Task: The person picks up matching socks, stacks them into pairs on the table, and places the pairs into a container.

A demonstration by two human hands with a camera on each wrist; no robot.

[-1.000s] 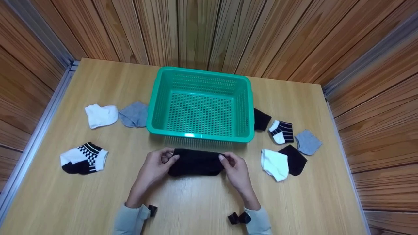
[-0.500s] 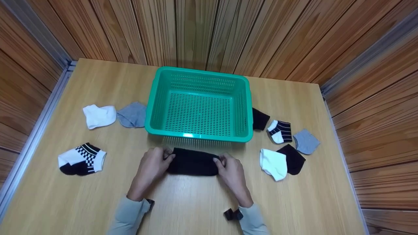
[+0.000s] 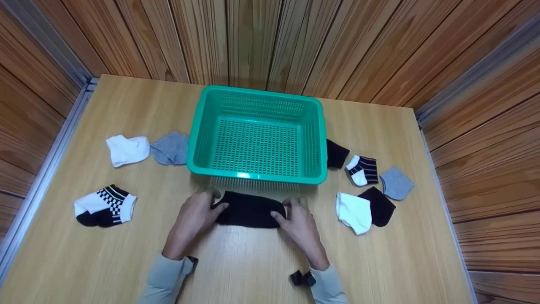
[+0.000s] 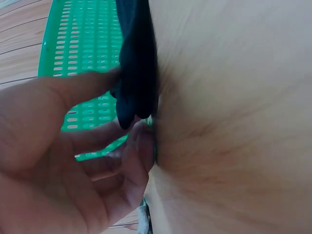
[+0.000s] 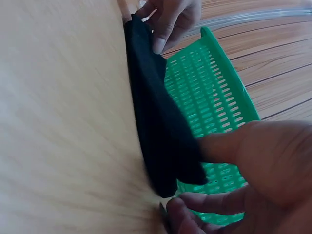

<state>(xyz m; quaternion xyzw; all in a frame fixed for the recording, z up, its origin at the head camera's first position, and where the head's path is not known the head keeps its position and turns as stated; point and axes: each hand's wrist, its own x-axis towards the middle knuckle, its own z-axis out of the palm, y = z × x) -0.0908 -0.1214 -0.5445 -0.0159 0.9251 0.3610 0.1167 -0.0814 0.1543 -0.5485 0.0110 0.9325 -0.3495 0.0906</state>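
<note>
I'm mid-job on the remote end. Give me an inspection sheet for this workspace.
Surface: light wooden table.
Job's things: held black sock in front of the green basket; left, white sock, grey sock, checkered sock; right, striped sock, second grey sock, second white sock overlapping a black one, another black one partly hidden by the basket.
Clutter: nothing seen.
Hands: left hand and right hand pinch opposite ends of the held sock.
Cables: nothing seen.
Surroundings: wood-patterned walls.

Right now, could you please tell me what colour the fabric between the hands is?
The fabric is black, clearest in the head view.
</note>
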